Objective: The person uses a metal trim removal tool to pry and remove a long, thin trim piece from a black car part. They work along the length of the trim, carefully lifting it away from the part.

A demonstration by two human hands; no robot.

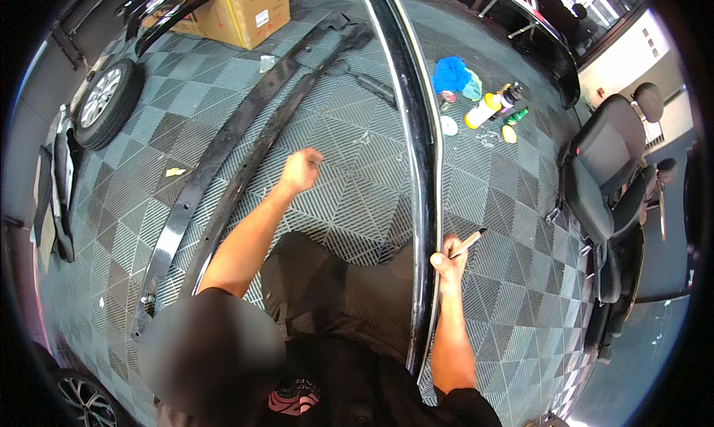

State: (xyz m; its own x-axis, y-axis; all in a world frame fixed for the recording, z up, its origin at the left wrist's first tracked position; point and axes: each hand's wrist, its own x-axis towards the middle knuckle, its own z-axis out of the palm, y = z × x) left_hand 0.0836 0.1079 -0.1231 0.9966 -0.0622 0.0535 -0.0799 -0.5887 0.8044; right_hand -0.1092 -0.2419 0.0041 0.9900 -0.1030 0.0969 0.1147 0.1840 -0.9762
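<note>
A long glossy black car trim strip (421,167) with a pale edge runs upright through the view, from far to near, beside my right leg. My right hand (449,267) is closed around a slim tan tool with a dark tip (467,244), perhaps a brush or a marker. Its thumb rests against the strip's right edge. Out over the floor, left of the strip, my left hand (301,170) is closed with the fingers curled in. Whatever it may hold is hidden. Two long black panels (212,156) lie on the floor left of that hand.
Bottles (483,111), a blue cloth (451,75) and a yellow pad (509,134) sit right of the strip on the tiled floor (513,293). A wheel (108,104) and a cardboard box (245,14) stand at the far left. Car seats (602,167) line the right.
</note>
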